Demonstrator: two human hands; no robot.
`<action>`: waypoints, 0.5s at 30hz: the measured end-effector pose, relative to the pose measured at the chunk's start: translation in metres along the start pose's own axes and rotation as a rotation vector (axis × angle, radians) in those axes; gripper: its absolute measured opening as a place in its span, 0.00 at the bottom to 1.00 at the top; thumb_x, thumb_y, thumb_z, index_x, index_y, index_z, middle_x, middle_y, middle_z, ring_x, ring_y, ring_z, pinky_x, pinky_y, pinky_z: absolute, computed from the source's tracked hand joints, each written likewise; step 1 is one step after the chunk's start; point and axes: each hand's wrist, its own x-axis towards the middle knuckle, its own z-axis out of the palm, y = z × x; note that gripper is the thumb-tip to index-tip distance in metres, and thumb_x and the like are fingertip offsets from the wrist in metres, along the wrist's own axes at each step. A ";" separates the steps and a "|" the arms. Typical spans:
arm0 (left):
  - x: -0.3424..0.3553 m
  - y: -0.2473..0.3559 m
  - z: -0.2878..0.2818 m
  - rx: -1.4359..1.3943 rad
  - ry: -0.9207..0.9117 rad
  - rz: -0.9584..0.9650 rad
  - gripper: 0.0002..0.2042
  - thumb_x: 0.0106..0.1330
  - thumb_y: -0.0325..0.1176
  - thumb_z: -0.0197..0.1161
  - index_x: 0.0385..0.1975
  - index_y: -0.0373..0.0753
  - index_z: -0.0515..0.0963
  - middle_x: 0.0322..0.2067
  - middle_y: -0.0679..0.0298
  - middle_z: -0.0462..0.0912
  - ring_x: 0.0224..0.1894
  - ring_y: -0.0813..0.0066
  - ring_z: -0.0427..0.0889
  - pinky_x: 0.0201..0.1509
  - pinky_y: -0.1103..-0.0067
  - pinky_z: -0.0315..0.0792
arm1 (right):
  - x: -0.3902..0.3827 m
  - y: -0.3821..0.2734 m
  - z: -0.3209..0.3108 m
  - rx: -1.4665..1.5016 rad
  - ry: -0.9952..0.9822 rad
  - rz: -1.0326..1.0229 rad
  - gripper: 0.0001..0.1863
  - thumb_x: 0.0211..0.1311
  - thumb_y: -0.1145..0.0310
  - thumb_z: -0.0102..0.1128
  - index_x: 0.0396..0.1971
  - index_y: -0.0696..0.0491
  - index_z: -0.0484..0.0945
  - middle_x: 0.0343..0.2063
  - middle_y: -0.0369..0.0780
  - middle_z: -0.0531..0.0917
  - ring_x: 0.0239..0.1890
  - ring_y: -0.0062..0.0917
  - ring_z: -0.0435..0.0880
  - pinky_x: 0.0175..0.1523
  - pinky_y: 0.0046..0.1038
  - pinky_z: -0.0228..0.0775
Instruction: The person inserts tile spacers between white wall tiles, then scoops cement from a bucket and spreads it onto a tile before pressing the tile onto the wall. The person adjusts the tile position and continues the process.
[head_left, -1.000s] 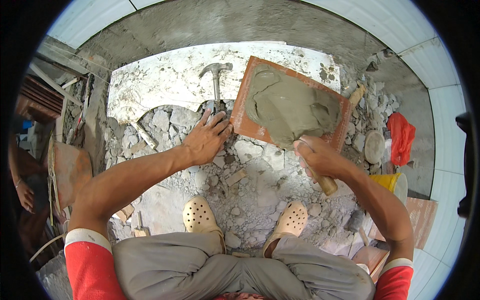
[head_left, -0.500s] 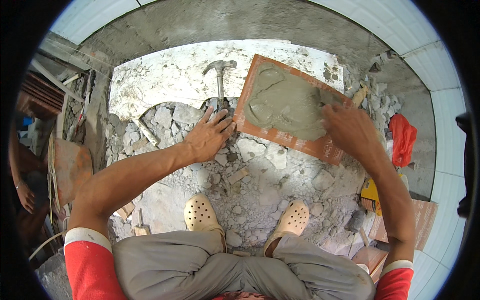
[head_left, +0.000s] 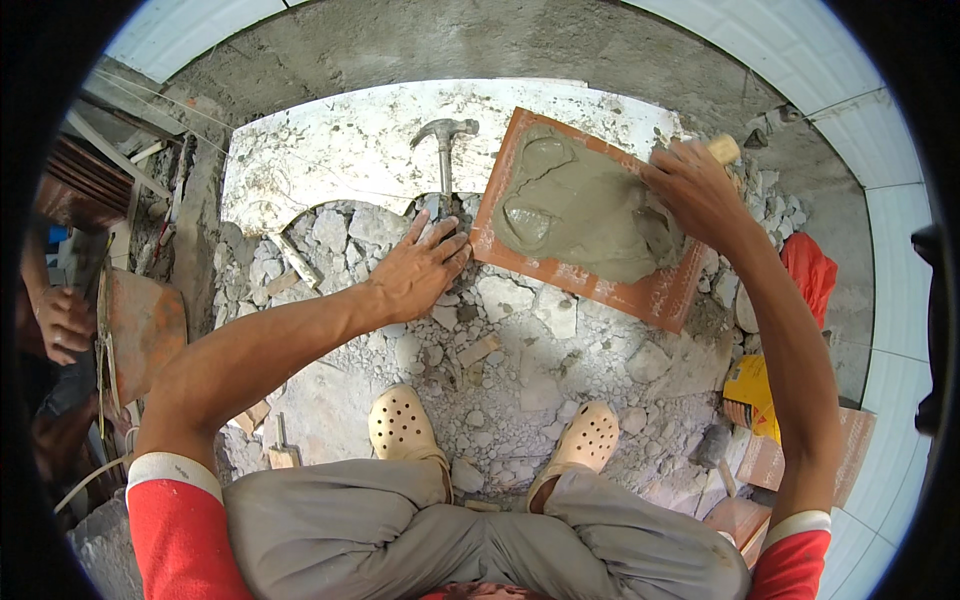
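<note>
Mortar-coated tile by both hands

The reddish-brown tile point(head_left: 650, 303) lies aslant, its middle thick with wet grey mortar point(head_left: 590, 210), ridged and smeared, its border mostly bare. The left hand point(head_left: 425, 270), fingers loosely spread, meets its lower-left corner; whether it grips there, I cannot tell. Over the right end, the right hand point(head_left: 698, 190) is closed round a wooden handle point(head_left: 723, 150). Left of the tile, a hammer point(head_left: 446, 150) overlaps a stained white board point(head_left: 320, 150).

No readable wording, small illegible print on a yellow container point(head_left: 752, 384)
</note>
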 end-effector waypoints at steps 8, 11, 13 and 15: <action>0.000 -0.003 0.003 -0.003 0.006 0.010 0.28 0.74 0.37 0.53 0.73 0.36 0.63 0.75 0.59 0.60 0.80 0.57 0.47 0.84 0.54 0.38 | 0.049 -0.001 0.012 -0.020 0.023 -0.058 0.12 0.59 0.69 0.68 0.43 0.51 0.83 0.45 0.38 0.83 0.55 0.33 0.80 0.60 0.36 0.69; -0.001 -0.003 0.004 0.038 -0.001 0.009 0.28 0.76 0.39 0.52 0.74 0.37 0.62 0.75 0.61 0.60 0.80 0.58 0.47 0.84 0.55 0.38 | 0.052 -0.005 0.004 0.006 -0.141 0.008 0.11 0.57 0.66 0.69 0.39 0.52 0.86 0.41 0.41 0.86 0.49 0.37 0.85 0.56 0.38 0.74; -0.001 -0.003 0.004 0.045 0.004 0.013 0.28 0.76 0.39 0.52 0.74 0.37 0.62 0.75 0.61 0.59 0.80 0.58 0.47 0.84 0.55 0.38 | 0.048 -0.005 -0.009 0.040 -0.212 0.061 0.10 0.56 0.65 0.69 0.37 0.52 0.86 0.37 0.43 0.87 0.44 0.39 0.87 0.52 0.40 0.76; -0.002 -0.003 0.004 0.043 0.008 0.011 0.28 0.76 0.39 0.52 0.74 0.37 0.62 0.76 0.61 0.59 0.80 0.58 0.47 0.84 0.55 0.38 | 0.036 -0.003 -0.027 0.081 -0.227 0.114 0.10 0.56 0.63 0.67 0.34 0.52 0.86 0.32 0.45 0.87 0.38 0.42 0.88 0.47 0.42 0.79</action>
